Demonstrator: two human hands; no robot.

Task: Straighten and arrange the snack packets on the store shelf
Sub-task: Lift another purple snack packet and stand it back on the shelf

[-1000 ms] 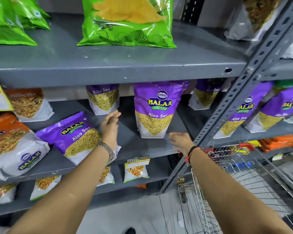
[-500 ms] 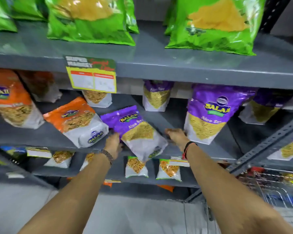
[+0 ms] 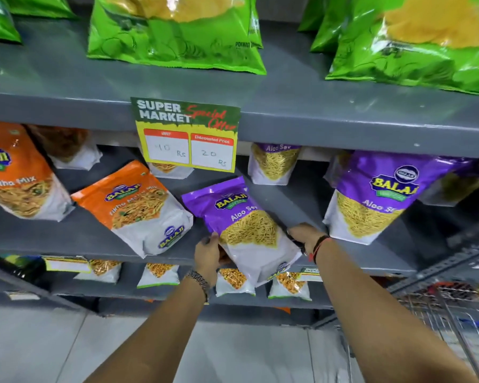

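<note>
Left hand (image 3: 208, 254) and right hand (image 3: 304, 236) gripping opposite lower sides of tilted purple Aloo Sev packet (image 3: 241, 225), overhanging grey shelf (image 3: 67, 239) edge.

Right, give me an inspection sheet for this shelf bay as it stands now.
Surface: grey metal shelf, middle tier, partly bare.
Job's things: purple Aloo Sev packet tilted, its lower end over the shelf edge; a second Aloo Sev packet upright to its right; orange mix packet lying askew.
Clutter: price card hangs from the upper shelf.
Hands: left hand and right hand grip the tilted packet's sides.
Cables: nothing seen.
Surroundings: green chip bags above; wire trolley at right.
</note>
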